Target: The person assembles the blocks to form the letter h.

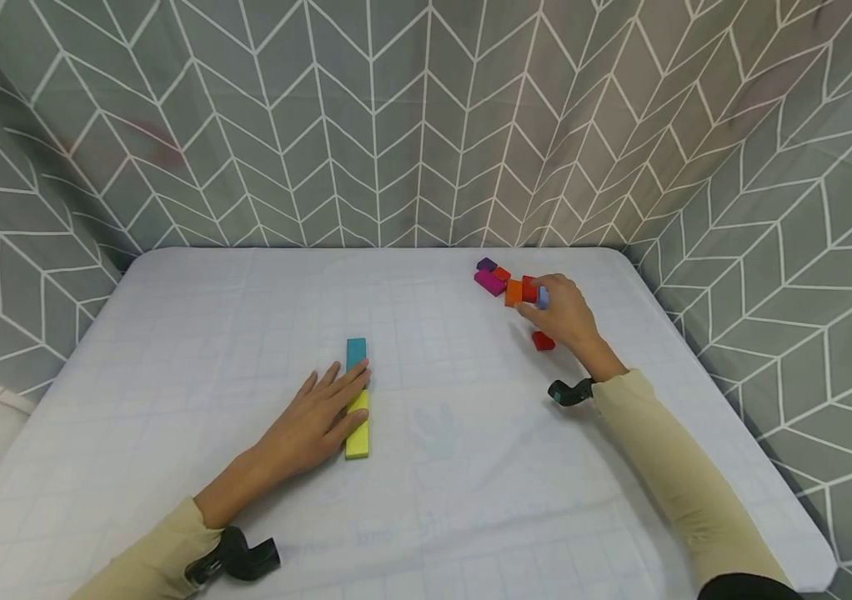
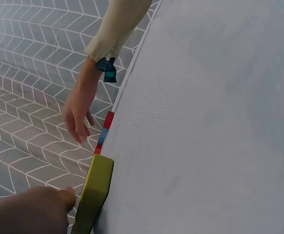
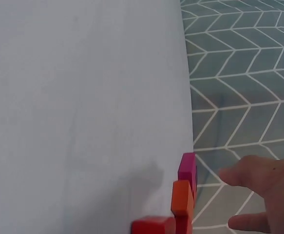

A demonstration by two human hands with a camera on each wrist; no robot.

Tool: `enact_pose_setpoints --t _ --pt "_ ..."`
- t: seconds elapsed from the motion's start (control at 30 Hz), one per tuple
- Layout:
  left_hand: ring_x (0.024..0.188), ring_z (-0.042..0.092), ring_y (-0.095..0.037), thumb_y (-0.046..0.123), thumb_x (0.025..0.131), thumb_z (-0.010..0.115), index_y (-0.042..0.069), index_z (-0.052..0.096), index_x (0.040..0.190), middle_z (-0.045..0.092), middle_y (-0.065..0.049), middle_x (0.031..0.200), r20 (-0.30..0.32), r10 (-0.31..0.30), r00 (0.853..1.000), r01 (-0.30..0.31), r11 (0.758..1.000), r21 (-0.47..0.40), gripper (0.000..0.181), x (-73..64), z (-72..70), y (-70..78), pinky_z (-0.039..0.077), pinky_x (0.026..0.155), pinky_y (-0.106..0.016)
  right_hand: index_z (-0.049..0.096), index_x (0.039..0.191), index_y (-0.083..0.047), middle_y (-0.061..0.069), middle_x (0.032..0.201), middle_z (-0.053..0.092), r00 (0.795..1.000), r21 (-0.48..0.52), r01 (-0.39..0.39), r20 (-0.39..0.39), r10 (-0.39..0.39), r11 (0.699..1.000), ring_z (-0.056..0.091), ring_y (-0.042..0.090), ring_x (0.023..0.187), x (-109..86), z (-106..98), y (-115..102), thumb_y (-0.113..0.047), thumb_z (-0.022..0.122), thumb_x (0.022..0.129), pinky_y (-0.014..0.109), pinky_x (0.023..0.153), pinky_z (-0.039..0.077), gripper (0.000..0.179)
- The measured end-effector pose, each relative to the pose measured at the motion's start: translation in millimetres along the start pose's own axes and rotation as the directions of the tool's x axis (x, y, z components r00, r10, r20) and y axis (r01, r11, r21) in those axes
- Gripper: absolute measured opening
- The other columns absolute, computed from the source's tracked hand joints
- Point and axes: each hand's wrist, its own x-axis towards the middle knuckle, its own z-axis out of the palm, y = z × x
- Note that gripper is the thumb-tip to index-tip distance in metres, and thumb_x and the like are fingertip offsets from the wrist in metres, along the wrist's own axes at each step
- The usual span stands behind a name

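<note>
My left hand [image 1: 317, 421] rests with spread fingers over a yellow block [image 1: 357, 443] and a teal-blue block [image 1: 355, 350], which lie end to end in a line. In the left wrist view the yellow block [image 2: 96, 187] stands large beside the left thumb. At the far right, my right hand [image 1: 564, 315] hovers at a cluster of blocks, its thumb and fingers apart. Nearest to it are an orange block [image 1: 513, 293], a red block [image 1: 528, 289] and a light blue block [image 1: 542, 298]. No firm hold on any of them shows.
A magenta block [image 1: 489, 282], a dark purple block [image 1: 486, 264] and a small red-orange block [image 1: 501, 273] adjoin the cluster near the table's back edge. One red block [image 1: 543, 341] lies apart, below the right hand. Patterned curtains surround the white-covered table [image 1: 246, 333].
</note>
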Motion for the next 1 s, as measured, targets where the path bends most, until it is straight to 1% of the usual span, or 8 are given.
enact_pose_setpoints --t 0.1,0.17,0.33,0.47,0.6,0.7,0.83,1.0 --pt "0.154 0.017 -0.042 0.036 0.111 0.049 0.008 0.033 0.163 0.024 -0.004 0.17 -0.006 -0.003 1.0 0.003 1.0 -0.008 0.061 -0.5 0.3 -1.9 0.008 0.121 -0.063 0.055 0.14 0.006 0.029 0.147 0.047 0.998 -0.035 -0.065 0.019 0.066 0.997 0.045 0.047 0.13 -2.3 -1.1 5.2 -0.037 0.073 0.096 0.064 0.1 0.048 0.064" --pt "0.154 0.016 -0.043 0.034 0.112 0.047 0.006 0.032 0.163 0.023 -0.005 0.17 -0.009 -0.001 1.0 0.001 1.0 -0.004 0.061 -0.7 0.5 -3.1 0.009 0.121 -0.063 0.052 0.143 0.006 0.03 0.146 0.046 0.993 -0.061 -0.114 0.036 0.117 0.992 0.045 0.047 0.128 -3.3 -1.1 7.7 -0.041 0.073 0.095 0.064 0.099 0.049 0.069" --pt "0.153 0.019 -0.046 0.031 0.111 0.049 0.004 0.033 0.163 0.025 -0.008 0.17 -0.022 0.02 1.0 -0.019 0.999 0.032 0.06 -0.8 1.5 -4.6 0.012 0.12 -0.065 0.047 0.146 0.008 0.033 0.139 0.047 0.976 -0.101 -0.202 0.059 0.208 0.974 0.047 0.046 0.123 -5.3 0.8 13.4 -0.044 0.074 0.094 0.063 0.097 0.05 0.078" --pt "0.152 0.02 -0.047 0.031 0.111 0.05 0.004 0.034 0.162 0.027 -0.008 0.169 -0.034 0.031 0.999 -0.029 0.999 0.042 0.06 -0.9 1.6 -5.1 0.013 0.12 -0.065 0.045 0.145 0.012 0.034 0.133 0.049 0.976 -0.094 -0.199 0.069 0.206 0.976 0.05 0.046 0.117 -7.7 2.8 20.1 -0.041 0.073 0.093 0.061 0.097 0.05 0.079" --pt "0.153 0.019 -0.045 0.033 0.11 0.051 0.006 0.034 0.162 0.027 -0.007 0.169 -0.022 0.018 1.0 -0.017 0.999 0.039 0.061 -1.1 0.6 -4.9 0.013 0.121 -0.064 0.044 0.143 0.015 0.035 0.132 0.049 0.98 -0.05 -0.186 0.066 0.189 0.981 0.051 0.046 0.116 -9.8 4.5 25.0 -0.034 0.073 0.095 0.059 0.101 0.049 0.075" --pt "0.154 0.018 -0.044 0.035 0.11 0.051 0.007 0.034 0.163 0.026 -0.006 0.17 -0.007 0.006 1.0 -0.006 0.999 0.034 0.062 -1.0 -0.1 -4.8 0.011 0.121 -0.063 0.043 0.143 0.015 0.036 0.133 0.048 0.975 -0.043 -0.212 0.053 0.214 0.976 0.05 0.046 0.117 -12.2 3.8 25.9 -0.034 0.074 0.095 0.059 0.102 0.048 0.075" --pt "0.154 0.018 -0.043 0.035 0.11 0.053 0.007 0.034 0.163 0.026 -0.005 0.17 -0.002 0.005 1.0 -0.005 0.999 0.034 0.063 -0.2 -0.2 -5.0 0.011 0.121 -0.063 0.042 0.142 0.016 0.037 0.131 0.048 0.966 -0.051 -0.253 0.045 0.255 0.966 0.05 0.047 0.116 -16.8 2.0 25.9 -0.039 0.073 0.094 0.06 0.099 0.049 0.079" --pt "0.154 0.018 -0.043 0.036 0.109 0.053 0.007 0.035 0.163 0.026 -0.006 0.17 -0.008 0.003 1.0 -0.002 1.0 0.03 0.064 -0.1 0.3 -5.5 0.011 0.121 -0.063 0.044 0.14 0.017 0.035 0.127 0.05 0.965 -0.028 -0.256 0.046 0.258 0.966 0.051 0.045 0.112 -18.3 2.4 26.3 -0.036 0.07 0.095 0.058 0.099 0.05 0.074"
